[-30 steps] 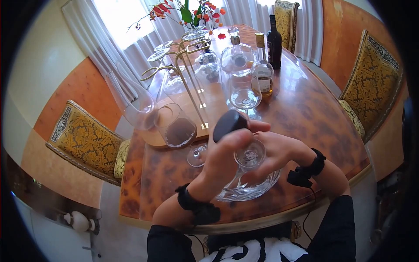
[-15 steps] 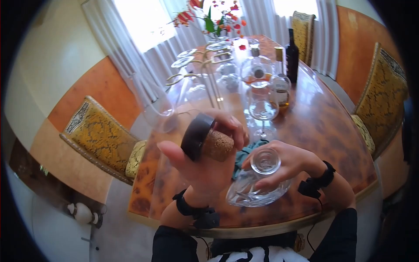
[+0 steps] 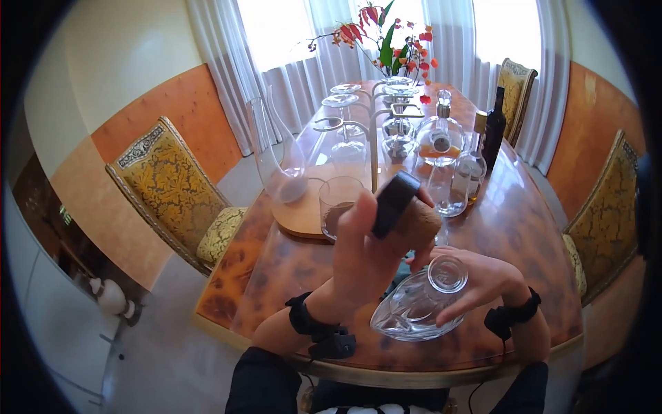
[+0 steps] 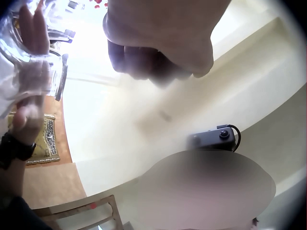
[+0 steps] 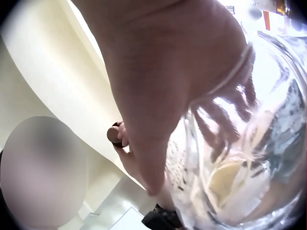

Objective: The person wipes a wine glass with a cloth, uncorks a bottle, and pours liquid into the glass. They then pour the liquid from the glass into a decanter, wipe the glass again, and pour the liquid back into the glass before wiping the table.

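My left hand [image 3: 355,259] holds a cork stopper [image 3: 422,224] with a wide black cap, raised above the table; the cork end points to the right. The stopper [image 5: 115,134] also shows small beyond my thumb in the right wrist view. My right hand [image 3: 489,276] grips a clear, ribbed glass decanter [image 3: 407,314] below its neck, thumb on the near side and fingers behind. The decanter's round mouth [image 3: 447,274] is uncovered and tilts toward me. A teal cloth [image 3: 398,277] lies partly hidden behind the decanter and left hand.
Left of centre, a round wooden base [image 3: 300,222] bears a metal rack [image 3: 374,152] with hanging glasses and a tall carafe [image 3: 279,155]. A stemless-looking glass [image 3: 338,200] stands before it. To the right are an amber-filled decanter [image 3: 440,141], a liquor bottle [image 3: 471,169] and a dark bottle [image 3: 494,127].
My left hand has moved the stopper away from beside the decanter's neck and turned it over. My right hand keeps hold of the decanter. The head view has shifted.
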A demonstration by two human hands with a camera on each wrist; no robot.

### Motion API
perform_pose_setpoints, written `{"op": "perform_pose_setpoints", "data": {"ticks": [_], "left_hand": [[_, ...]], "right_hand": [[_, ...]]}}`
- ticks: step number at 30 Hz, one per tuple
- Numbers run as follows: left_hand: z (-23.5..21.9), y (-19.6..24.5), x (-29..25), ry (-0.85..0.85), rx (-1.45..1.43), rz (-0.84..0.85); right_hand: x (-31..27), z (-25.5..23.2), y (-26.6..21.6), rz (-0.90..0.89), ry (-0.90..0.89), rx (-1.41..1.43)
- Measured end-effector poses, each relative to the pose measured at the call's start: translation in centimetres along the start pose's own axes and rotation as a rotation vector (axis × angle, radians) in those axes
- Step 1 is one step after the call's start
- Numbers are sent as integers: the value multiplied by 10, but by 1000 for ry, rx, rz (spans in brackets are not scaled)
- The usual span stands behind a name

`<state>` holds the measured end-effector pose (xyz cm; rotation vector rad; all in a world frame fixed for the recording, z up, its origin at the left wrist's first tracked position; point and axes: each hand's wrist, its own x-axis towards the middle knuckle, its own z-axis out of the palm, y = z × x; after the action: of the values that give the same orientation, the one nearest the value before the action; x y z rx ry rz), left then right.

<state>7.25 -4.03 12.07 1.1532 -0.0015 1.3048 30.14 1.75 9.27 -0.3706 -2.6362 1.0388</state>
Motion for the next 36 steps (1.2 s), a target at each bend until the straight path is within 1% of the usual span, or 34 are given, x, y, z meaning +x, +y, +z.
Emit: {"op": "perform_pose_setpoints", "data": {"ticks": [1,3,5,6,7,8,10,11,13,14,15,17,20,21,22,23,24,25,27,28,29,30,31,32,33,34,36], "left_hand": [[0,0,1,-45,69,-1],[6,1,1,-65,61,10],[14,1,1,59,104,-41],[13,0,1,51,92,-47],[12,-2,2,3,166,-74],[11,-5,4,-49,239,-102],[20,-10,1,-53,251,-138],[23,-12,0,-42,282,-160],[22,-11,0,-81,313,-172],[25,-11,-2,-89,342,-183],[28,-11,-3,-95,372,-191],[32,-11,-3,-95,394,-193],[33,-9,-3,-99,464,-222],[33,-7,-4,-90,593,-183],[33,-7,-4,-86,709,-138],[37,-3,-2,-54,778,-7],[39,7,-4,-28,797,60],[40,17,-8,6,820,124],[47,34,-18,159,860,238],[51,41,-24,206,902,289],[52,47,-30,251,950,340],[46,51,-37,243,951,331],[36,54,-44,280,1003,422],[26,57,-50,312,1054,518],[12,60,-57,295,1055,514],[-5,64,-65,320,1076,545],[-31,68,-70,353,1118,584]], "right_hand": [[-3,-4,-5,-11,-20,-24],[-13,-15,-10,-19,8,-29],[-23,-20,-15,-99,390,-14],[-24,-15,-21,-135,598,-31],[-25,-11,-27,-119,608,-38],[-26,-8,-33,-181,708,-90],[-21,0,-48,-288,877,-242],[-24,0,-48,-271,888,-253],[-28,0,-47,-347,877,-367],[-27,-2,-50,-377,923,-351],[-28,-5,-51,-370,925,-357],[-30,-8,-54,-379,825,-277],[-37,-11,-61,-391,828,-306],[-40,-13,-62,-383,823,-320],[-47,-17,-62,-359,932,-299],[-55,-22,-62,-324,1042,-286],[-61,-27,-57,-241,1165,-303],[-69,-38,-61,-154,1200,-388],[-90,-53,-50,127,1250,-460],[-98,-60,-35,137,1251,-465],[-106,-68,-14,275,1252,-524],[-114,-72,9,416,1251,-576],[-124,-73,38,427,1263,-567],[-135,-73,69,547,1202,-577],[-147,-73,95,660,1137,-588],[-158,-71,115,758,1094,-637],[-169,-69,140,947,975,-693]]}}
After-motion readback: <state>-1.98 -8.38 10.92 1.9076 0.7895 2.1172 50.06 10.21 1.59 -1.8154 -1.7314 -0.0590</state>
